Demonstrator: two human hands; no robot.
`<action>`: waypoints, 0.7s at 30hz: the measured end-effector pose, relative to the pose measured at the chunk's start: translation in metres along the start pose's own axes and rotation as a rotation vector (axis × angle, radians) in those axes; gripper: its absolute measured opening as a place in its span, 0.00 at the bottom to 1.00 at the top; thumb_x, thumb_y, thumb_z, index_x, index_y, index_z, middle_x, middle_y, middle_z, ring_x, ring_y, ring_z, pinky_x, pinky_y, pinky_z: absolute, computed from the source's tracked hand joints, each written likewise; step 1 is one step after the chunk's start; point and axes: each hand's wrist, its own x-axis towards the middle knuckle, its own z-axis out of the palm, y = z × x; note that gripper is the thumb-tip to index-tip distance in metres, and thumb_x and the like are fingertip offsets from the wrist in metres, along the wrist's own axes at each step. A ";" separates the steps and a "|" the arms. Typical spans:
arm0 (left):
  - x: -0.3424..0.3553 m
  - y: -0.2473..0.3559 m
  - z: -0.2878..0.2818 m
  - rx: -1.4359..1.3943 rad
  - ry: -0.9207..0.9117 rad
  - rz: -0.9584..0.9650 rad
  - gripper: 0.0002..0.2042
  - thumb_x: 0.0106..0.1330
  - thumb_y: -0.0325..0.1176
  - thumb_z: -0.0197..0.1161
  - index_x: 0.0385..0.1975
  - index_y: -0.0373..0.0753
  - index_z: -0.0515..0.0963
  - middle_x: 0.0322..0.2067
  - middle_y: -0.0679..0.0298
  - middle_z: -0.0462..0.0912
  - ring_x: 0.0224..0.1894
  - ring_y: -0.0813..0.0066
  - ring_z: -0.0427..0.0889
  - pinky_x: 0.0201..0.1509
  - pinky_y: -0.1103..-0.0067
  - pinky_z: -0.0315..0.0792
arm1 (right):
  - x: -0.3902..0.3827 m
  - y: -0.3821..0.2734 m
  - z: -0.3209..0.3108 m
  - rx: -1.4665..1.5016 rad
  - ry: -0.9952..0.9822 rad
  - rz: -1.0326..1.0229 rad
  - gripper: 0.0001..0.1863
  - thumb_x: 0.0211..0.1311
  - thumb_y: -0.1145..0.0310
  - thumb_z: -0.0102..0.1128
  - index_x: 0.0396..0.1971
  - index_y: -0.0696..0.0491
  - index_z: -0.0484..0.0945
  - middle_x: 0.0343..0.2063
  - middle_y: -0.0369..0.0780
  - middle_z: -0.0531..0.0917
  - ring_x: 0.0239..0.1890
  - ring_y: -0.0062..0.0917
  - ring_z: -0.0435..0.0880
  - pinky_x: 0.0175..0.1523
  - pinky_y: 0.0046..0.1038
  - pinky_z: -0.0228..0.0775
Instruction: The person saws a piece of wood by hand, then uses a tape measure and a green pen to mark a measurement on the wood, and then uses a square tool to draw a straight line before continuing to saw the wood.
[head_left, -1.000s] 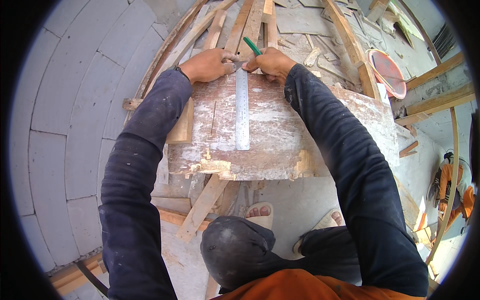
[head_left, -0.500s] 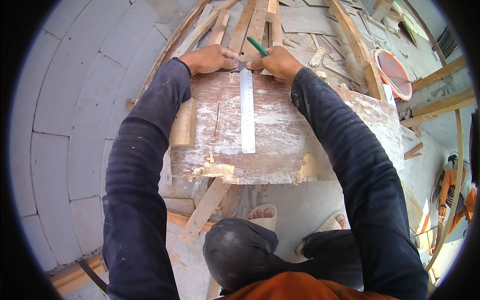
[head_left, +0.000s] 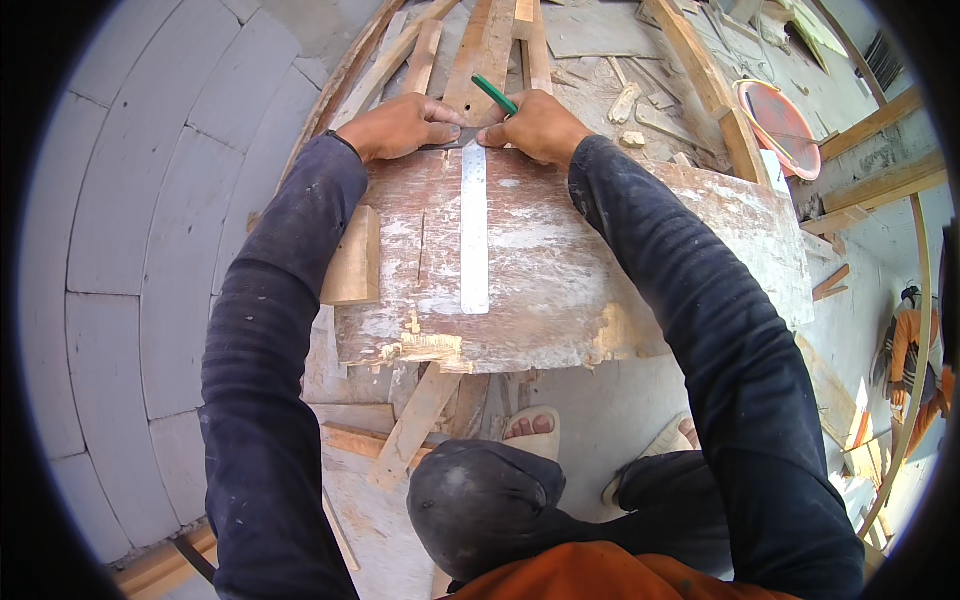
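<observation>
A square with a silver ruled blade (head_left: 474, 230) lies across a worn reddish-brown board (head_left: 560, 260), its dark stock along the far edge. My left hand (head_left: 400, 128) is closed on the left part of the stock, thumb on top. Gripping its other end is my right hand (head_left: 540, 125), thumb by the blade's far end. A green pencil or marker (head_left: 494, 94) also sticks out from the right hand's fingers, slanting up to the left; its lower end is hidden. Beside my left forearm, a short wood block (head_left: 355, 258) rests on the board.
Long timbers (head_left: 478, 60) run away beyond the board. Scraps litter the floor there, near a reddish round basin (head_left: 782, 125). A grey block wall (head_left: 110, 250) stands on the left. Another person in orange (head_left: 908, 340) is far right. Below the board, a plank (head_left: 415, 425) slants.
The square and both hands have shifted slightly left along the board's far edge, with both hands still gripping it. The whole view has also moved a little.
</observation>
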 end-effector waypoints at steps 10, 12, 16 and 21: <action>-0.002 -0.010 0.004 -0.156 -0.008 0.028 0.17 0.74 0.37 0.64 0.59 0.42 0.85 0.51 0.60 0.89 0.49 0.70 0.83 0.59 0.75 0.73 | -0.012 -0.002 -0.012 0.131 -0.101 0.064 0.14 0.59 0.68 0.75 0.43 0.56 0.91 0.29 0.41 0.87 0.26 0.25 0.78 0.33 0.30 0.70; -0.002 -0.011 0.006 -0.215 -0.036 0.005 0.16 0.74 0.37 0.64 0.58 0.41 0.85 0.51 0.62 0.89 0.49 0.72 0.83 0.59 0.76 0.72 | -0.013 0.001 -0.011 0.147 -0.123 0.048 0.18 0.56 0.65 0.76 0.43 0.59 0.90 0.33 0.49 0.89 0.38 0.34 0.87 0.48 0.34 0.77; -0.001 -0.003 0.005 -0.115 -0.032 0.014 0.17 0.74 0.36 0.64 0.60 0.40 0.83 0.51 0.61 0.88 0.50 0.72 0.82 0.62 0.77 0.72 | -0.008 0.012 -0.003 0.110 -0.055 -0.057 0.20 0.54 0.62 0.78 0.42 0.61 0.89 0.36 0.50 0.89 0.40 0.36 0.88 0.51 0.34 0.77; -0.004 -0.008 0.010 -0.081 0.039 0.121 0.18 0.73 0.37 0.66 0.59 0.39 0.83 0.53 0.59 0.87 0.52 0.71 0.83 0.63 0.76 0.72 | -0.005 0.007 0.003 0.001 -0.012 -0.024 0.22 0.52 0.59 0.80 0.40 0.62 0.89 0.39 0.52 0.89 0.45 0.40 0.89 0.55 0.34 0.77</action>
